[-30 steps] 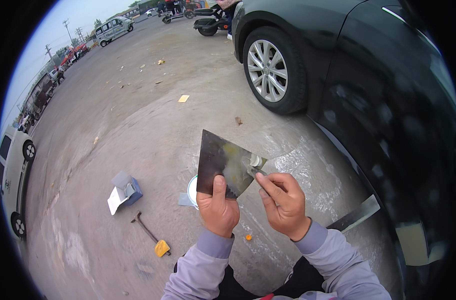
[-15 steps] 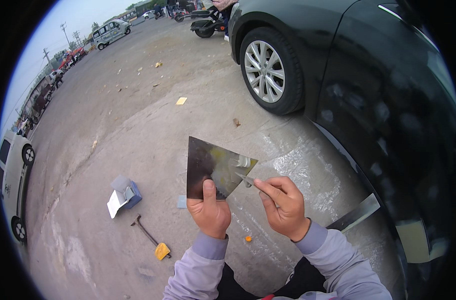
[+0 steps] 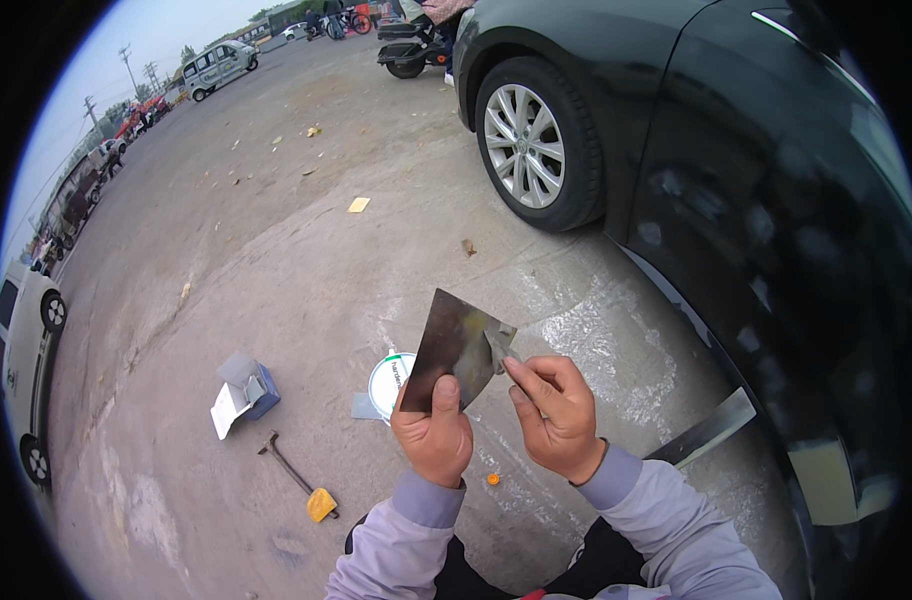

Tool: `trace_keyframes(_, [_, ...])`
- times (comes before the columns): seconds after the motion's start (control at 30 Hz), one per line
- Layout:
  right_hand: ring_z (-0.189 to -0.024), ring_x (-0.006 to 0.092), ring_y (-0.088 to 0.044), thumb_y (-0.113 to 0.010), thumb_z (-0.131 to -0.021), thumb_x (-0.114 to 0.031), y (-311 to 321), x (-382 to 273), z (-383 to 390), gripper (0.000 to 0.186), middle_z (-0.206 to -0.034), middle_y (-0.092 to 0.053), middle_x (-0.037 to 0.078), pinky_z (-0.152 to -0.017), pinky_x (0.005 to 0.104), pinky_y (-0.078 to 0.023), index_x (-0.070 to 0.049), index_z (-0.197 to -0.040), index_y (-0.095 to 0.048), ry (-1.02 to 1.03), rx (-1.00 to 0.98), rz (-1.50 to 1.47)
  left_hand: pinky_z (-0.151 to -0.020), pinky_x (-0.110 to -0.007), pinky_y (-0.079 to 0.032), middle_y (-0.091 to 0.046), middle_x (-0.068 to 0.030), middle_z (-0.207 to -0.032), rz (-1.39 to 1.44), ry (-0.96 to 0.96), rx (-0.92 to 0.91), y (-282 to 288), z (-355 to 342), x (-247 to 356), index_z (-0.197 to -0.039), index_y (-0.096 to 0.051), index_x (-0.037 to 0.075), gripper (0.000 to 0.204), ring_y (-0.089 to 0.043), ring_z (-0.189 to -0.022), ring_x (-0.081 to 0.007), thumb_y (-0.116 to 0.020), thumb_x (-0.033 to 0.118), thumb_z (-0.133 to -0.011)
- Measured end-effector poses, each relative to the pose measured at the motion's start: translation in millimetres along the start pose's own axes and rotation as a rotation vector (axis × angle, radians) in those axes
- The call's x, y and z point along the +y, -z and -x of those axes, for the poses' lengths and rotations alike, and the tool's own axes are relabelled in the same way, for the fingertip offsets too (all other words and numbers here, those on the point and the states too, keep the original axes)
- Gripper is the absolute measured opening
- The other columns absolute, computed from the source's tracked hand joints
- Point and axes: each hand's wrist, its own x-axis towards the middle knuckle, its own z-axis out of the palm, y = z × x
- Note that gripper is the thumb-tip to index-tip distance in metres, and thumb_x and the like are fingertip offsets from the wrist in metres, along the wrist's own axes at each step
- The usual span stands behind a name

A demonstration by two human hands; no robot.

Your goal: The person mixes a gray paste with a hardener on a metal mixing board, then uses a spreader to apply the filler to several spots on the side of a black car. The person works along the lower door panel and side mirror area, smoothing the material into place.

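My left hand (image 3: 434, 435) grips a dark metal plate (image 3: 441, 345) by its near edge, thumb on top, the plate tilted. Yellowish and grey smears mark its face. In my right hand (image 3: 556, 415) a small scraper (image 3: 499, 352) is pinched between thumb and fingers, its blade at the plate's right part, where grey paste shows. Whether the blade touches the plate is hard to tell. Partly hidden behind the plate and my left hand, a round white lid or can top (image 3: 384, 382) sits on the ground. A flat grey-blue piece (image 3: 364, 406) lies beside it.
A black car (image 3: 776, 200) with dull grey patches stands close on my right, its front wheel (image 3: 524, 145) ahead. On the ground lie an opened blue-and-white box (image 3: 263, 392), a long-handled tool with a yellow end (image 3: 321, 503), and an orange cap (image 3: 493, 479).
The plate has turned and shifted right, uncovering part of the round white lid. My right hand has moved slightly left and the scraper points more upward against the plate.
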Motion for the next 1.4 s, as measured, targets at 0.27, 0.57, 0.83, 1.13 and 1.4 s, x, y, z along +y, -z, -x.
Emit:
trace_keyframes(0.27, [-0.088,0.0149,-0.065,-0.068,-0.104,-0.008,23,10,-22,0.028,-0.110,-0.067,0.008,-0.081,0.0326,-0.055,-0.002,-0.130,-0.075,-0.204,0.151,-0.214,-0.113,-0.044,-0.050,-0.063,-0.0111,-0.146,0.304,0.182,0.239,13,-24,15,-0.148,-0.054,0.002,0.037,-0.062,-0.132,-0.0256,-0.051,0.009,-0.112])
trace_keyframes(0.57, [-0.085,0.0089,-0.061,-0.064,-0.107,-0.008,26,32,-18,0.028,-0.112,-0.065,0.006,-0.076,0.0242,-0.050,0.000,-0.132,-0.073,-0.343,-0.274,-0.388,-0.113,-0.047,-0.050,-0.063,-0.0112,-0.144,0.320,0.462,0.314,14,-33,18,-0.150,-0.051,0.003,0.039,-0.062,-0.131,-0.0274,-0.053,0.012,-0.112])
trace_keyframes(0.83, [-0.086,0.0212,-0.067,-0.071,-0.097,0.000,-3,-6,-5,0.039,-0.108,-0.066,0.012,-0.069,0.0299,-0.058,-0.009,-0.135,-0.075,0.018,-0.077,0.011,-0.111,-0.041,-0.051,-0.065,-0.0132,-0.144,-0.029,0.080,0.020,-12,-8,5,-0.144,-0.059,-0.001,0.035,-0.063,-0.131,-0.0243,-0.052,0.004,-0.110])
trace_keyframes(1.13, [-0.086,0.0262,-0.067,-0.074,-0.082,0.008,-2,-7,-8,0.056,-0.107,-0.067,0.012,-0.075,0.0351,-0.059,-0.010,-0.135,-0.074,0.013,-0.004,0.005,-0.108,-0.040,-0.053,-0.066,-0.0140,-0.142,-0.097,0.001,0.039,-6,-6,4,-0.143,-0.059,-0.003,0.034,-0.065,-0.127,-0.0237,-0.052,0.004,-0.111])
trace_keyframes(1.4, [-0.085,0.0232,-0.067,-0.073,-0.086,0.008,0,-3,-4,0.049,-0.106,-0.066,0.011,-0.073,0.0331,-0.058,-0.007,-0.132,-0.076,-0.069,0.000,-0.033,-0.110,-0.038,-0.052,-0.067,-0.0141,-0.142,-0.061,0.027,0.191,-4,-6,5,-0.142,-0.061,-0.003,0.034,-0.065,-0.128,-0.0226,-0.052,0.001,-0.110])
